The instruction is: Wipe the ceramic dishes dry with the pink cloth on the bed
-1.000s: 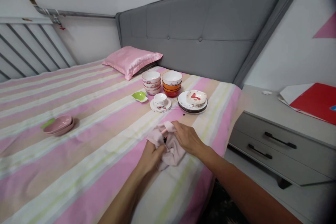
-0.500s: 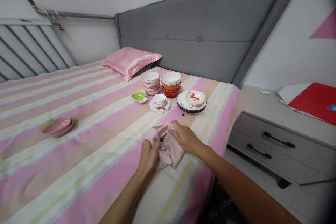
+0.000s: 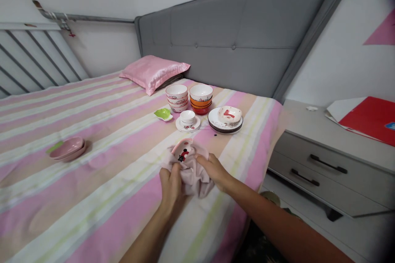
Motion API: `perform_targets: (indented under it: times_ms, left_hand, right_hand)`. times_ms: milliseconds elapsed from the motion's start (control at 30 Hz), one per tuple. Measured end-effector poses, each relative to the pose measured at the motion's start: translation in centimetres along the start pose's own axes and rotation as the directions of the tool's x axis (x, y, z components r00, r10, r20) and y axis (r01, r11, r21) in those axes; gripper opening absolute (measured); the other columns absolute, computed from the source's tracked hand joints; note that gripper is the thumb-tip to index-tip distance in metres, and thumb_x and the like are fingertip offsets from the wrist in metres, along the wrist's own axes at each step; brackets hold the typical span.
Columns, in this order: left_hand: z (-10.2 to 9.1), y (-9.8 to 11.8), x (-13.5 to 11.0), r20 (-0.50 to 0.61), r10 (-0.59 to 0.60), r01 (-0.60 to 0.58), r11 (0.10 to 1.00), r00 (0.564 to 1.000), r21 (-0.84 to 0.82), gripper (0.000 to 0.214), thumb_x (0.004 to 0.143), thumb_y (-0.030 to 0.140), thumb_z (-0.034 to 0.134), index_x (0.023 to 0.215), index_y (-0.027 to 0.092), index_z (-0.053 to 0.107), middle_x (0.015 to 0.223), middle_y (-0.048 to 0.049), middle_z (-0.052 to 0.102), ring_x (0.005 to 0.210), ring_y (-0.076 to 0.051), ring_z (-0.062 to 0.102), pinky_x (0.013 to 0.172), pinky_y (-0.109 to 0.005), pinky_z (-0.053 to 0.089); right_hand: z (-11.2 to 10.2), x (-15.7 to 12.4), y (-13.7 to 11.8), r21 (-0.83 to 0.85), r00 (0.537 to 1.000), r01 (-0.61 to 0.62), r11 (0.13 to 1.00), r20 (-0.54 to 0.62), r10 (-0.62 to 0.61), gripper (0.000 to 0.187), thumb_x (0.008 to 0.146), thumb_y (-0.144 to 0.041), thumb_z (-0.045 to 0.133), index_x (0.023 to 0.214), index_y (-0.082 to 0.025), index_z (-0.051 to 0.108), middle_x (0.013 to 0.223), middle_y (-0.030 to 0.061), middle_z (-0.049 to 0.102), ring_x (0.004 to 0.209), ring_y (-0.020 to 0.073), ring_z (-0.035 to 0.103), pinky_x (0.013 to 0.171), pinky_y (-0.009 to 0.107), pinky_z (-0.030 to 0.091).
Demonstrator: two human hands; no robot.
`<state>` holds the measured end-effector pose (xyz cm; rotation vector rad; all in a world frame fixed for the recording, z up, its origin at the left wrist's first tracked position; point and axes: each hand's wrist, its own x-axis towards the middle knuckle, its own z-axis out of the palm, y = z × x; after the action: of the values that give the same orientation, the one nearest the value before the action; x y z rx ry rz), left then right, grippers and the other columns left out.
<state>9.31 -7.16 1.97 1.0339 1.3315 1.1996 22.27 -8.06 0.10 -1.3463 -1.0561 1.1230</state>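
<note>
A white dish [image 3: 184,151] with a pink rim and a red-and-black cartoon figure is partly wrapped in a pale pink cloth [image 3: 197,181]. My left hand [image 3: 170,185] is closed on the dish's near left side, with the cloth between. On the right, my right hand [image 3: 216,171] grips the cloth, its fingers pressed against the dish. The dish's lower part is hidden by folds of cloth. Both hands are over the striped bedspread [image 3: 123,197], in front of the stacked tableware.
Beyond my hands stand white bowls [image 3: 177,98], orange and red bowls [image 3: 201,99], small white dishes [image 3: 187,118] on plates, dark-rimmed plates [image 3: 225,129] and a green leaf dish [image 3: 163,114]. Pink dishes [image 3: 68,149] lie left. A nightstand [image 3: 333,164] is right of the bed.
More of the dish's patterned face now shows above the cloth. Both hands have shifted slightly left, and the right hand has come lower along the cloth.
</note>
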Motion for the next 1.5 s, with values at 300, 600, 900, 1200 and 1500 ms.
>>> perform_targets:
  times_ms: [300,600,900,1200,1500]
  left_hand:
    - [0.3,1.8,0.0,0.218,0.222,-0.229,0.973,0.951,0.008,0.026,0.078,0.036,0.053,0.087,0.013,0.060,0.071,0.0002,0.059,0.064,-0.012,0.051,0.058,-0.020,0.040]
    - [-0.1,0.5,0.7,0.262,0.142,-0.226,0.918,0.955,0.327,0.048,0.078,0.055,0.045,0.049,0.019,0.033,0.044,0.0059,0.026,0.043,-0.007,0.025,0.040,-0.020,0.018]
    - [-0.1,0.0,1.0,0.355,0.126,-0.283,0.854,0.926,0.436,0.049,0.083,0.056,0.032,0.049,0.022,0.020,0.046,0.0056,0.018,0.043,-0.007,0.018,0.041,-0.024,0.014]
    - [-0.5,0.7,1.1,0.672,0.042,-0.513,0.682,0.739,0.521,0.047,0.083,0.052,0.034,0.050,0.019,0.030,0.051,0.0037,0.028,0.050,-0.009,0.025,0.046,-0.023,0.018]
    - [-4.8,5.3,4.0,0.343,0.186,-0.373,0.673,0.921,0.638,0.045,0.073,0.058,0.049,0.082,0.016,0.063,0.079,-0.0083,0.066,0.073,-0.023,0.060,0.062,-0.029,0.041]
  right_hand:
    - [0.1,0.2,0.3,0.177,0.996,0.002,0.984,-0.091,0.014,0.038,0.075,-0.045,0.055,0.090,-0.013,0.068,0.078,0.0033,0.070,0.081,0.0222,0.063,0.071,0.031,0.048]
    - [-0.5,0.3,0.0,0.061,0.962,0.071,0.996,-0.267,-0.053,0.039,0.075,-0.044,0.051,0.094,-0.014,0.068,0.085,0.0051,0.071,0.086,0.0231,0.062,0.074,0.030,0.048]
    - [-0.9,0.9,0.0,0.149,0.935,0.080,0.986,-0.353,-0.023,0.042,0.075,-0.045,0.052,0.097,-0.013,0.066,0.089,0.0055,0.071,0.087,0.0229,0.063,0.074,0.030,0.048]
    - [-1.5,1.1,-1.0,0.319,0.903,0.027,0.947,-0.414,0.114,0.043,0.072,-0.044,0.056,0.099,-0.011,0.064,0.093,0.0079,0.070,0.088,0.0229,0.064,0.072,0.028,0.049]
    - [-2.2,1.2,-0.7,0.191,0.960,0.086,0.978,-0.278,-0.030,0.042,0.077,-0.044,0.054,0.104,-0.012,0.064,0.099,0.0081,0.069,0.095,0.0247,0.061,0.081,0.033,0.047]
